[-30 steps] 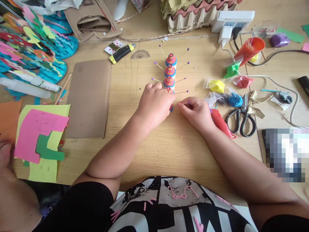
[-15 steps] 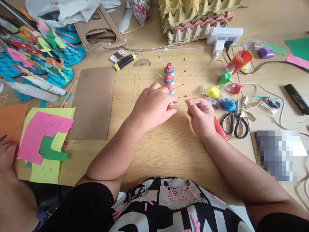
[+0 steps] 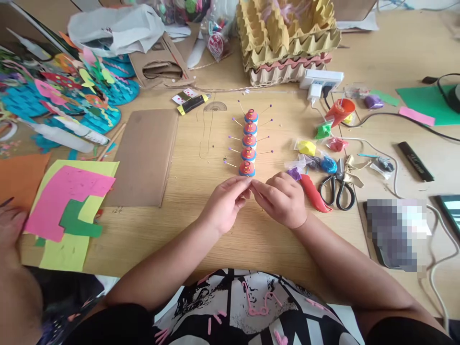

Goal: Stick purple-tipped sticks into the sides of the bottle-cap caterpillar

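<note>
A row of several small red-and-blue clay figures [image 3: 249,140] with yellow faces runs away from me on the wooden table. Thin sticks with purple tips [image 3: 269,137] jut out from both sides of most figures; the nearest figure [image 3: 247,168] shows one only on its left. Just in front of that figure, my left hand [image 3: 227,201] and my right hand [image 3: 282,199] meet at the fingertips. Both hands are closed in a pinch, and whatever lies between their fingers is too small or hidden to make out.
Scissors [image 3: 338,187], a red tool [image 3: 316,194] and bagged coloured clay [image 3: 306,147] lie at the right. Egg trays [image 3: 287,43] and a power strip [image 3: 323,76] stand behind. Cardboard [image 3: 142,158] and cut paper [image 3: 74,191] lie left, beside another person's hand [image 3: 10,227].
My left hand has come back off the figures, leaving the whole row visible. My right hand has moved to meet it, and the purple-tipped stick it held is no longer visible there.
</note>
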`<control>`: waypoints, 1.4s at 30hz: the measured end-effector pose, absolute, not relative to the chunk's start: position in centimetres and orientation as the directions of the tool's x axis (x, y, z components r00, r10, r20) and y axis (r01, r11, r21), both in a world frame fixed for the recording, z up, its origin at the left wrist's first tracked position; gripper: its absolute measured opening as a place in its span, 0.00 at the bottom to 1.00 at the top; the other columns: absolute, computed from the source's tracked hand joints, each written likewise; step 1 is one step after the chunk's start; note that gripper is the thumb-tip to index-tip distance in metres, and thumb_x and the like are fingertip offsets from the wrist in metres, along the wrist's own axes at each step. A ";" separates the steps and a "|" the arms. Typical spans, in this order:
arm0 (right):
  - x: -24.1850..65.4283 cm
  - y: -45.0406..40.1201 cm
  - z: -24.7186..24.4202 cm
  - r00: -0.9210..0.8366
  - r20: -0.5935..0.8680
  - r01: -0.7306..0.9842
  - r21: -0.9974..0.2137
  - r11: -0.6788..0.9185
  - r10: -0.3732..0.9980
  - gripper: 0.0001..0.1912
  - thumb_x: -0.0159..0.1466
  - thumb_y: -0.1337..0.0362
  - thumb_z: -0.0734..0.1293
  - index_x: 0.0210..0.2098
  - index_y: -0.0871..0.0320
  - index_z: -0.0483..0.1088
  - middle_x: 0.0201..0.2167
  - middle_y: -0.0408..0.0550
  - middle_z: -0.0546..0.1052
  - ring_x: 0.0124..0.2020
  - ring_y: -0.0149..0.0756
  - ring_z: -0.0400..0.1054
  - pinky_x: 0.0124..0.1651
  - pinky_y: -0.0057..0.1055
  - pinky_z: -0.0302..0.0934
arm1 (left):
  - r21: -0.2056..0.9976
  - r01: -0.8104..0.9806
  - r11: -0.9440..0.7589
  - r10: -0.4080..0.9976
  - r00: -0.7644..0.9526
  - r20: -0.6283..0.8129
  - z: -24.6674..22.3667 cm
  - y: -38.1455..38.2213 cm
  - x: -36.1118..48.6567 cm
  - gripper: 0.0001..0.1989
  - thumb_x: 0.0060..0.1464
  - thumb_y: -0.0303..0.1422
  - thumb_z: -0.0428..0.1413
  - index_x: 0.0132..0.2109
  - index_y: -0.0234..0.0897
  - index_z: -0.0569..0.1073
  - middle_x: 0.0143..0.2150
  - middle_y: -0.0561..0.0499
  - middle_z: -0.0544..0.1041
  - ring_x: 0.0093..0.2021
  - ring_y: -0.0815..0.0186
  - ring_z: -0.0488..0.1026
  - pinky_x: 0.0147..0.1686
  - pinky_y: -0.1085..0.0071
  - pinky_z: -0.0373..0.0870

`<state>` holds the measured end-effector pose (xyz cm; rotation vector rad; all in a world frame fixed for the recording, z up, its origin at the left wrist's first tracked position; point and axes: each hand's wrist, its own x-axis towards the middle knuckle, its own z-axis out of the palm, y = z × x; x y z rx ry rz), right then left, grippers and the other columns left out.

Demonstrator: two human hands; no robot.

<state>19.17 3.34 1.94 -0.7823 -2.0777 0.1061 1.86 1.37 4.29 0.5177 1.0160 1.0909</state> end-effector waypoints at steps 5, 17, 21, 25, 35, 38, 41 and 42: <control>18.1 1.9 2.6 -0.320 0.242 0.357 -0.865 0.353 0.916 0.12 0.69 0.64 0.67 0.51 0.56 0.76 0.22 0.38 0.65 0.24 0.29 0.57 0.29 0.29 0.55 | 0.565 -0.693 0.447 0.829 0.084 -0.552 3.1 1.7 2.6 0.09 0.50 0.33 0.67 0.35 0.33 0.76 0.32 0.53 0.78 0.28 0.77 0.70 0.23 0.80 0.57; 25.1 0.9 3.6 0.187 -0.039 0.229 -0.970 -0.082 0.982 0.15 0.63 0.52 0.73 0.43 0.55 0.78 0.29 0.45 0.73 0.27 0.30 0.62 0.26 0.27 0.53 | 0.831 -0.479 0.284 0.956 0.209 -0.206 0.3 1.3 2.8 0.14 0.55 0.41 0.64 0.33 0.36 0.71 0.31 0.51 0.80 0.28 0.73 0.70 0.26 0.76 0.63; 27.9 1.2 4.1 0.226 0.004 0.456 -0.884 -0.102 0.974 0.14 0.64 0.53 0.70 0.44 0.55 0.79 0.27 0.45 0.74 0.25 0.32 0.62 0.26 0.29 0.54 | 0.860 -0.446 0.249 0.958 0.243 -0.151 0.5 1.5 2.6 0.14 0.57 0.41 0.63 0.33 0.36 0.71 0.32 0.50 0.81 0.28 0.73 0.69 0.29 0.75 0.65; 30.2 1.9 4.0 0.178 0.080 0.768 -0.634 -0.088 0.981 0.11 0.64 0.57 0.69 0.42 0.55 0.79 0.31 0.47 0.76 0.27 0.34 0.65 0.32 0.34 0.60 | 0.828 -0.497 0.260 0.954 0.266 -0.140 1.4 1.7 2.3 0.15 0.56 0.42 0.64 0.33 0.36 0.71 0.32 0.50 0.80 0.30 0.71 0.71 0.30 0.74 0.66; 32.0 2.4 4.4 0.199 0.040 0.946 -0.269 -0.181 0.979 0.11 0.64 0.56 0.66 0.39 0.54 0.78 0.41 0.55 0.78 0.42 0.48 0.71 0.44 0.41 0.61 | 0.752 -0.532 0.390 0.899 0.395 -0.188 1.4 1.8 1.6 0.14 0.52 0.39 0.65 0.31 0.35 0.71 0.29 0.49 0.79 0.28 0.71 0.71 0.26 0.76 0.60; 33.9 3.1 4.8 0.290 0.042 0.939 -0.206 -0.276 0.956 0.11 0.63 0.56 0.67 0.40 0.54 0.77 0.42 0.55 0.79 0.43 0.49 0.71 0.44 0.42 0.61 | 0.752 -0.510 0.418 0.885 0.415 -0.211 1.2 1.6 1.7 0.13 0.51 0.38 0.64 0.30 0.36 0.69 0.27 0.50 0.78 0.27 0.71 0.70 0.26 0.76 0.58; 35.8 3.9 4.8 0.348 0.068 0.923 -0.201 -0.329 0.935 0.11 0.64 0.57 0.65 0.43 0.53 0.76 0.43 0.55 0.80 0.44 0.49 0.71 0.47 0.43 0.61 | 0.762 -0.488 0.426 0.878 0.424 -0.220 1.2 1.4 1.7 0.13 0.51 0.37 0.64 0.30 0.36 0.69 0.27 0.50 0.77 0.27 0.71 0.70 0.26 0.75 0.58; 36.4 4.1 4.8 0.344 0.077 0.923 -0.211 -0.322 0.936 0.12 0.65 0.58 0.65 0.44 0.53 0.76 0.44 0.55 0.79 0.46 0.50 0.71 0.49 0.44 0.61 | 0.765 -0.483 0.426 0.878 0.425 -0.220 1.2 1.4 1.7 0.13 0.51 0.37 0.64 0.30 0.36 0.68 0.27 0.50 0.77 0.27 0.71 0.70 0.26 0.75 0.58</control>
